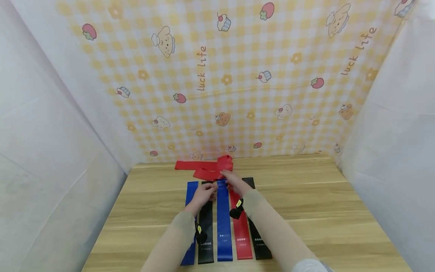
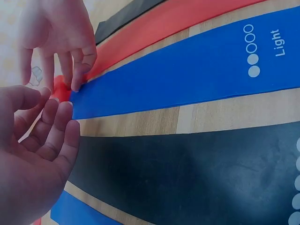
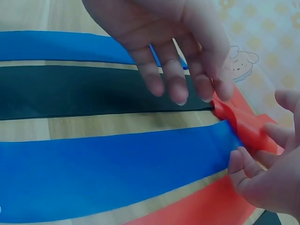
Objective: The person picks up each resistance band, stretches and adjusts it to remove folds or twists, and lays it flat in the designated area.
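Flat resistance bands lie side by side, pointing away from me. The middle blue band (image 1: 224, 219), printed "Light", has its far end beside both hands. My right hand (image 1: 235, 182) reaches over that far end, fingertips right at the blue edge and the loose red band (image 1: 207, 170) behind it. In the right wrist view, its fingers (image 3: 241, 164) overlap the blue band's corner. My left hand (image 1: 205, 193) hovers over the far part of a black band (image 1: 205, 219), fingers loosely bent with nothing between them. The loose red band is folded over itself in a heap.
Another blue band (image 1: 192, 189) lies at the left of the row. A red band (image 1: 242, 238) marked "Heavy" and a second black band (image 1: 259, 241) lie to the right. A checked cloth (image 1: 258, 102) hangs behind the wooden table (image 1: 312, 196), with white cloth (image 1: 51, 151) at the sides.
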Demonstrator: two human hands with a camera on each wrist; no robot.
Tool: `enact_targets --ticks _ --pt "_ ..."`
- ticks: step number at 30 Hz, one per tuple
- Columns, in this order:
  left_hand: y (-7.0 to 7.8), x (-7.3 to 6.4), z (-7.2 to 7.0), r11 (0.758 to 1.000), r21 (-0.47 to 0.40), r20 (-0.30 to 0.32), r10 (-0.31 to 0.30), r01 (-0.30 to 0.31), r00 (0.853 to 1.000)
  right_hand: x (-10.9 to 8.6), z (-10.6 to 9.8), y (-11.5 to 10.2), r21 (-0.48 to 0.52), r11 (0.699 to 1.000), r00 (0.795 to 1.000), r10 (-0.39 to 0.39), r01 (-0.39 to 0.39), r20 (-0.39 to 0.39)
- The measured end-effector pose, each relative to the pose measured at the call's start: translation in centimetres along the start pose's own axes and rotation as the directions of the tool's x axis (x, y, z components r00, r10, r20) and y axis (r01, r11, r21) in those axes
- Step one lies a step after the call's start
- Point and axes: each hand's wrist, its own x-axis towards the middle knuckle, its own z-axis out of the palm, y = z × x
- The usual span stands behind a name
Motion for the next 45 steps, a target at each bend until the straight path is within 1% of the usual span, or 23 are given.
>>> enact_targets --ticks 4,7,9,10,11,12,15,17,20,22,25,26,27,30,31,33,35,37,38,40,42,44,45 --pt "0.0 0.3 -0.1 1.000 0.002 -0.006 -0.003 0.003 1.000 -0.1 0.2 -0.2 0.053 0.999 1.000 -0.010 0.011 -0.024" --pt "0.1 0.6 -0.4 1.000 -0.011 -0.016 -0.003 0.003 1.000 -0.1 0.4 -0.7 0.098 0.994 0.999 -0.048 0.048 -0.001" --pt "0.6 0.5 -0.8 0.998 -0.064 -0.003 -0.026 0.026 1.000 -0.1 0.6 -1.1 0.116 0.991 0.996 -0.076 0.072 0.035" --pt "1.0 0.3 -1.1 0.993 -0.109 0.018 -0.037 0.039 0.999 -0.2 0.7 -1.3 0.116 0.990 0.994 -0.091 0.084 0.057" --pt "1.1 0.3 -1.2 0.984 -0.165 0.030 -0.054 0.058 0.998 -0.3 0.8 -1.5 0.109 0.989 0.992 -0.105 0.096 0.074" --pt "1.1 0.4 -1.4 0.970 -0.229 0.043 -0.073 0.081 0.996 -0.4 1.0 -1.7 0.104 0.989 0.989 -0.115 0.106 0.092" --pt "1.3 0.7 -1.9 0.907 -0.399 0.077 -0.112 0.134 0.991 -0.9 1.7 -2.3 0.076 0.989 0.981 -0.139 0.130 0.135" --pt "0.8 1.3 -2.0 0.867 -0.478 0.070 -0.123 0.142 0.990 -1.2 2.3 -2.6 0.045 0.988 0.976 -0.152 0.147 0.157" --pt "1.0 1.5 -2.3 0.832 -0.538 0.076 -0.112 0.136 0.991 -1.7 3.3 -2.9 -0.008 0.983 0.965 -0.179 0.184 0.192" --pt "1.1 1.6 -2.5 0.801 -0.585 0.076 -0.103 0.128 0.992 -2.2 3.9 -3.0 -0.059 0.978 0.961 -0.186 0.202 0.203" --pt "1.4 1.7 -2.7 0.765 -0.636 0.042 -0.095 0.100 0.995 -2.9 4.5 -3.0 -0.128 0.964 0.955 -0.200 0.232 0.220" --pt "1.5 1.7 -2.8 0.759 -0.645 0.028 -0.092 0.089 0.995 -3.1 4.6 -3.0 -0.148 0.959 0.952 -0.207 0.243 0.224" --pt "1.6 1.8 -2.8 0.754 -0.652 0.007 -0.090 0.072 0.996 -3.3 4.8 -2.9 -0.155 0.955 0.950 -0.215 0.253 0.229" --pt "2.0 2.0 -3.0 0.762 -0.647 -0.065 -0.090 0.026 0.994 -3.7 5.0 -2.6 -0.137 0.954 0.947 -0.233 0.267 0.223" --pt "2.2 2.0 -3.0 0.764 -0.645 -0.090 -0.090 0.011 0.992 -3.8 5.0 -2.5 -0.110 0.958 0.947 -0.237 0.265 0.216" --pt "2.7 2.2 -3.2 0.765 -0.644 -0.127 -0.088 -0.014 0.988 -3.7 5.0 -2.2 -0.035 0.971 0.956 -0.227 0.237 0.187" --pt "3.3 2.3 -3.3 0.766 -0.642 -0.143 -0.077 -0.033 0.987 -3.5 4.8 -1.8 0.063 0.978 0.965 -0.209 0.201 0.158" --pt "4.0 2.4 -3.5 0.766 -0.641 -0.136 -0.062 -0.040 0.989 -3.2 4.4 -1.4 0.165 0.974 0.975 -0.177 0.155 0.133" --pt "4.4 2.4 -3.5 0.771 -0.636 -0.122 -0.050 -0.039 0.991 -3.0 4.2 -1.2 0.203 0.970 0.979 -0.162 0.134 0.126" --pt "5.1 2.4 -3.7 0.772 -0.634 -0.098 -0.036 -0.034 0.995 -2.7 3.7 -0.9 0.265 0.959 0.981 -0.136 0.095 0.137" --pt "5.9 2.4 -3.7 0.769 -0.638 -0.071 -0.023 -0.028 0.997 -2.5 3.3 -0.7 0.297 0.953 0.978 -0.123 0.068 0.170" --pt "6.6 2.2 -3.7 0.772 -0.635 -0.038 -0.003 -0.022 0.999 -2.5 3.0 -0.7 0.324 0.945 0.967 -0.132 0.056 0.217" --pt "7.0 2.1 -3.6 0.771 -0.636 -0.018 0.011 -0.020 1.000 -2.5 2.9 -0.8 0.351 0.935 0.963 -0.136 0.046 0.234"
